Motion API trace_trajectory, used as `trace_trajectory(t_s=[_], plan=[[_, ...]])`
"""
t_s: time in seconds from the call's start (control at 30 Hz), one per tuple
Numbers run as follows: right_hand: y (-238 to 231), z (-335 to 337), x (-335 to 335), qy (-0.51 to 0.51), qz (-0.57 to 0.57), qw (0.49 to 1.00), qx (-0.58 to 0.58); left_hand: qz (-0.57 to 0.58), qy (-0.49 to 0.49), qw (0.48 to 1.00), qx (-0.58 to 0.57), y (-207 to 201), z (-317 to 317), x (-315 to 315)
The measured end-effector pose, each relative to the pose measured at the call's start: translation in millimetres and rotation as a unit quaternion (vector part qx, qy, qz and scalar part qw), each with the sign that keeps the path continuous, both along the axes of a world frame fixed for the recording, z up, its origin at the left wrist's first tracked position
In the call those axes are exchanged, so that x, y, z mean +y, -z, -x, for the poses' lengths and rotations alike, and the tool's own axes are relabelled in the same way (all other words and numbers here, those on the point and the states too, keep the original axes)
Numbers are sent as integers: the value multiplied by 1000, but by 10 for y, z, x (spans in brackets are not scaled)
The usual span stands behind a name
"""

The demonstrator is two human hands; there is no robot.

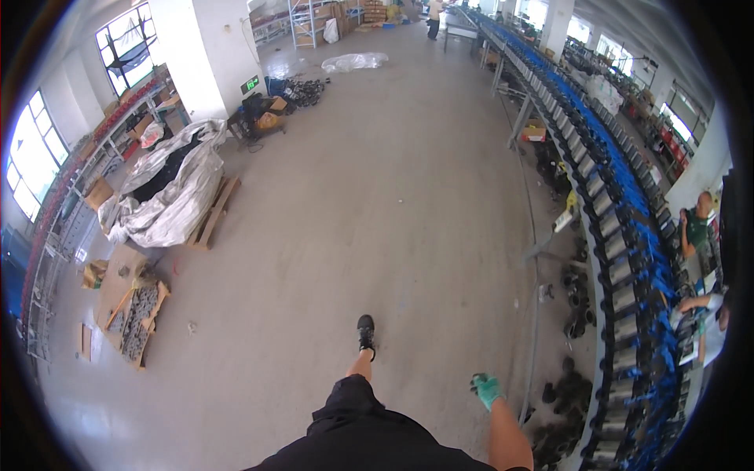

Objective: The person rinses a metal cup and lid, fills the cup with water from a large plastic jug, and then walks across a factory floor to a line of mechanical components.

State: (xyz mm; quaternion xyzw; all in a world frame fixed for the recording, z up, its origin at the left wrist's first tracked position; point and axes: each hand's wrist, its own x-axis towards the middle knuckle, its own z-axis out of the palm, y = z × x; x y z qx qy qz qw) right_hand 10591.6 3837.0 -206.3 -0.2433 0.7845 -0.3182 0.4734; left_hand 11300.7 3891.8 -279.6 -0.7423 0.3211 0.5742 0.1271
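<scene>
My right hand, in a green glove with darker fingertips, hangs out at my right side over the grey floor. Its fingers are loosely bent and a little apart, and I see nothing held in them. The nearest things to it are dark shoe-like pieces heaped under the edge of a long conveyor line. My left hand is out of view. One leg is stretched forward, with a black shoe on the floor.
Blue and dark pieces line the conveyor, which curves along my right. Two people are beyond it. On the left are a pallet under a silvery sheet, a carton stack and a white pillar. Clear plastic lies ahead.
</scene>
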Motion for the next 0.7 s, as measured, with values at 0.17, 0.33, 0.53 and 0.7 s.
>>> trace_trajectory(t_s=[0.17,0.33,0.53,0.7], plan=[[-212,423,-1791,120,-29,992,-23,17,87,996,-2,507,660,-2240],[243,611,-2329,-61,-185,978,-70,231,-157,952,126,-24,2003,-5994],[1208,1200,-3591,52,-327,925,-187,369,-85,902,206,-1574,3450,-9261],[1107,2025,-5314,71,-338,920,-185,299,-166,923,173,-708,3825,-10262]])
